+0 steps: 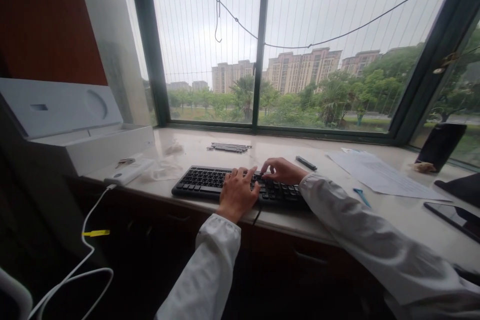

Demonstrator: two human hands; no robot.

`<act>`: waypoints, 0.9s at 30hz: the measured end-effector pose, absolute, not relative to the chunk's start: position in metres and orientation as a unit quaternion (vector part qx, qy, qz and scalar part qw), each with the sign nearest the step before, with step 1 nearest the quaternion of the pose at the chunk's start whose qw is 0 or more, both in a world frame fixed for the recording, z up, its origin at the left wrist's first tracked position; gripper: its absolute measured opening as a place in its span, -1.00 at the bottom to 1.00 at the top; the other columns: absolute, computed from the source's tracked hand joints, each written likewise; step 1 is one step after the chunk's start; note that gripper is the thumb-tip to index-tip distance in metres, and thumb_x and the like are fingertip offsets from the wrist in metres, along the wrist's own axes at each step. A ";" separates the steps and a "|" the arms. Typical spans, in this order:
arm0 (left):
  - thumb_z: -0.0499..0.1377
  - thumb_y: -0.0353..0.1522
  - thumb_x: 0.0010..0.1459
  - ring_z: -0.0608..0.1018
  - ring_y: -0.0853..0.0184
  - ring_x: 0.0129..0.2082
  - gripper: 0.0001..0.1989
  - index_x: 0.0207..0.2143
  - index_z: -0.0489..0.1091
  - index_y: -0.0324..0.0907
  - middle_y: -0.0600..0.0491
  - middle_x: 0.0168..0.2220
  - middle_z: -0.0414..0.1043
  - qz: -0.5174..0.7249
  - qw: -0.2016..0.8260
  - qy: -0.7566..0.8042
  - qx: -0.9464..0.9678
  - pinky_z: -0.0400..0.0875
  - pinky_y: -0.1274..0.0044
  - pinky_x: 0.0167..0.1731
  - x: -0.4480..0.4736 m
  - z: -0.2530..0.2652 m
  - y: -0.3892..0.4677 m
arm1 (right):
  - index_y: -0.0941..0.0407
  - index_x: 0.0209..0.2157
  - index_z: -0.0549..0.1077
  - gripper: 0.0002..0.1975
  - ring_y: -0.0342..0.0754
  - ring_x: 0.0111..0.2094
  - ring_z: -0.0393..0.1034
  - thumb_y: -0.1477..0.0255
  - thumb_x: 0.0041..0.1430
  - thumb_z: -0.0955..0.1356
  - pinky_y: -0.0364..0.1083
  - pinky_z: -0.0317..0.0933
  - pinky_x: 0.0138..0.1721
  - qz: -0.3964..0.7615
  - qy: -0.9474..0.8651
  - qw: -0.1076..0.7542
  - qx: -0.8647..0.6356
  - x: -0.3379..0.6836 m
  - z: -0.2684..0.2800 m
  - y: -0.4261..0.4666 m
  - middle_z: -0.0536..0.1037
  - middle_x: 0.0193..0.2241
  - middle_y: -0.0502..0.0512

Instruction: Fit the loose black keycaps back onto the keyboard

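A black keyboard (204, 178) lies along the front of the pale sill-like counter. Across its middle rests my left hand (239, 190), palm down, fingers spread over the keys. My right hand (281, 170) is at the keyboard's back edge, just right of the left one. Its thumb and fingers are bent together in a pinch close to the keys; whatever is between the fingertips is too small to make out. Behind the keyboard lies a small pile of thin dark strips (229, 147). A short dark bar-shaped object (306, 162) sits beyond my right wrist.
On the left stand an open white box (108, 152) and a white device (131, 172) with a cable (90, 210) hanging down. Printed sheets (382, 174), a blue tool (362, 197) and a phone (455, 217) lie right. A window (258, 85) closes the back.
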State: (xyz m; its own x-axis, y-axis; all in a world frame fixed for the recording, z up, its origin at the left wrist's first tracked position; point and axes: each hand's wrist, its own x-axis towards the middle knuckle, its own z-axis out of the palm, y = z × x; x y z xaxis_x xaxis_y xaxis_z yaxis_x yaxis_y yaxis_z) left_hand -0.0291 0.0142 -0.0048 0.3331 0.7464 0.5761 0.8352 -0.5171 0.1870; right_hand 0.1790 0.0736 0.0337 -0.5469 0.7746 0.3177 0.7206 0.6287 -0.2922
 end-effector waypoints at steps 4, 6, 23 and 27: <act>0.01 -0.24 0.25 0.32 0.18 0.02 -0.60 0.14 0.29 0.07 0.04 0.02 0.36 -0.306 0.067 -0.488 -0.815 0.19 0.31 0.01 -0.028 -0.003 0.013 | 0.14 -0.29 0.59 -0.75 -0.12 -0.43 0.34 0.27 0.04 0.42 -0.15 0.20 -0.36 0.078 -0.874 0.203 -0.434 0.181 0.034 0.073 0.53 -0.40 0.08; 0.02 -0.24 0.25 0.32 0.18 0.02 -0.61 0.12 0.30 0.07 0.04 0.01 0.37 -0.308 0.064 -0.488 -0.814 0.19 0.31 0.01 -0.028 -0.002 0.013 | 0.14 -0.30 0.60 -0.75 -0.12 -0.43 0.33 0.27 0.04 0.42 -0.15 0.19 -0.36 0.077 -0.873 0.203 -0.437 0.181 0.035 0.072 0.54 -0.40 0.08; 0.01 -0.25 0.25 0.32 0.19 0.02 -0.64 0.06 0.39 0.05 0.04 0.01 0.38 -0.305 0.062 -0.487 -0.816 0.20 0.32 0.03 -0.028 -0.002 0.012 | 0.11 -0.30 0.62 -0.77 -0.13 -0.45 0.38 0.32 0.00 0.43 -0.17 0.19 -0.38 0.094 -0.846 0.198 -0.487 0.177 0.038 0.067 0.60 -0.43 0.03; 0.02 -0.25 0.25 0.32 0.20 0.03 -0.64 0.07 0.37 0.05 0.04 0.01 0.38 -0.310 0.062 -0.482 -0.817 0.20 0.32 0.02 -0.028 -0.002 0.012 | 0.11 -0.30 0.62 -0.78 -0.12 -0.44 0.40 0.33 -0.01 0.42 -0.17 0.19 -0.38 0.087 -0.838 0.195 -0.501 0.174 0.040 0.064 0.62 -0.41 0.04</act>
